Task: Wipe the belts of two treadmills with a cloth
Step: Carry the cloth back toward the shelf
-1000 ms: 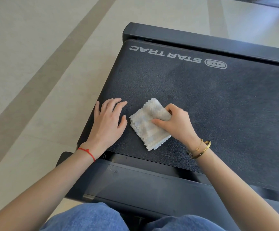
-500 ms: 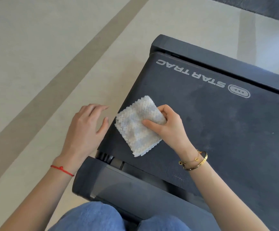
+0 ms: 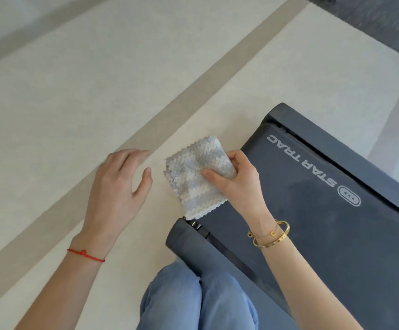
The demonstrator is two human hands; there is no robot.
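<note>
Beside the Star Trac treadmill belt (image 3: 312, 222), the right hand (image 3: 239, 184) pinches the cloth (image 3: 193, 177), now lifted past the belt's edge; the left hand (image 3: 117, 184), off the belt, hovers open, suggesting a move on.

Cloth (image 3: 197, 177) white/grey mottled; belt (image 3: 312, 222) dk grey, white logo.

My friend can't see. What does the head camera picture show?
A person's right hand pinches a pale cloth at the corner of a dark treadmill belt. The left hand hangs open over the beige floor, holding nothing.
</note>
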